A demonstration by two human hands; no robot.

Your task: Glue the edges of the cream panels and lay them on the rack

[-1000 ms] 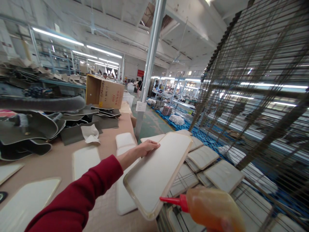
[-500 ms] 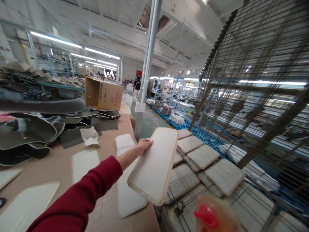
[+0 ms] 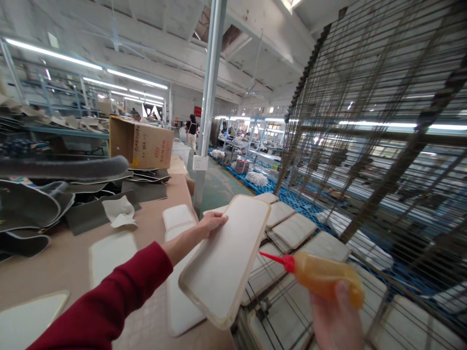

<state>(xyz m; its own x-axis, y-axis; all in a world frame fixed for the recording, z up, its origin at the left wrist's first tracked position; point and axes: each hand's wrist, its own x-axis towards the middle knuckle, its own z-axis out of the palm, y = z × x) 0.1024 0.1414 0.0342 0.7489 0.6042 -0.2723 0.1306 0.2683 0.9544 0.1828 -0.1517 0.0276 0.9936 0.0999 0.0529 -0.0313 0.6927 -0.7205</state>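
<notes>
My left hand (image 3: 214,224) grips a white rounded panel (image 3: 228,257) by its upper left edge, thumb on top. The panel is tilted above the table's right edge, and its rim has a yellowish band. In my right hand (image 3: 336,316) is a squeeze bottle (image 3: 324,274) of amber liquid, lying almost level. Its red nozzle (image 3: 275,257) points left, and the tip is close to the panel's right edge; whether it touches I cannot tell. Under the held panel, more white panels (image 3: 178,216) rest on the table.
A brown table (image 3: 153,272) carries dark grey sheets (image 3: 78,214) and a cardboard box (image 3: 153,146). On the right, a wire rack (image 3: 270,311) bears several white panels, with raised wire shelves (image 3: 365,97) above. A metal post (image 3: 209,97) stands ahead; a person (image 3: 191,131) is far off.
My right hand has come into view, and the bottle has risen from the bottom edge, its nozzle now pointing left at the panel. My view has shifted slightly right; the left hand keeps its hold.
</notes>
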